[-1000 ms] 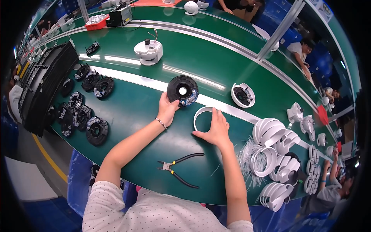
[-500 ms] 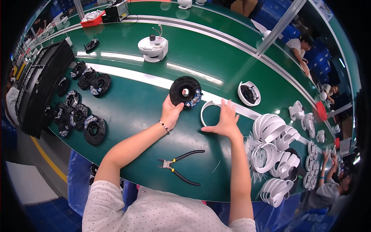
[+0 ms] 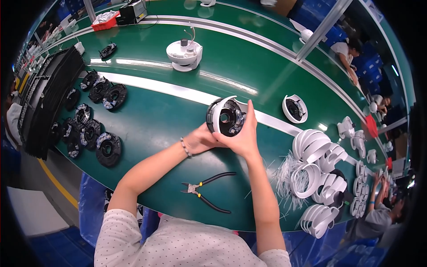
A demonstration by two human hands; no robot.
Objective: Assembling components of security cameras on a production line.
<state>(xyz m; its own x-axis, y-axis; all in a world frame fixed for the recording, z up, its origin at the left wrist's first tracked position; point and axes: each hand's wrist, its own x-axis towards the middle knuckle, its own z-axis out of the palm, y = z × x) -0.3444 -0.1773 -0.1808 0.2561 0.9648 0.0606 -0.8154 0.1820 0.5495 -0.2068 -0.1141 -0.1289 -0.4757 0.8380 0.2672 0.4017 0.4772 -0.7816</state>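
Observation:
Over the middle of the green bench, my left hand (image 3: 202,139) is closed on a round black housing (image 3: 230,119) with a blue circuit board along one side. My right hand (image 3: 243,133) is closed on a white plastic ring (image 3: 216,116), thumb at its lower edge and fingers up its right side. The ring sits around the black housing, tilted; how deep it is seated I cannot tell. Nearer to me lie cutting pliers (image 3: 191,188) with black and yellow handles, their jaws pointing left.
Several black housings (image 3: 109,149) lie to the left beside a stack of black trays (image 3: 53,98). White rings (image 3: 307,180) and pale thin strips (image 3: 284,178) are piled at right. A belt beyond carries a white unit (image 3: 184,55) and a ring with a black insert (image 3: 294,109).
My right hand has brought the white ring left onto the black housing. The housing has turned and moved slightly right in my left hand. Units on the belt have shifted right.

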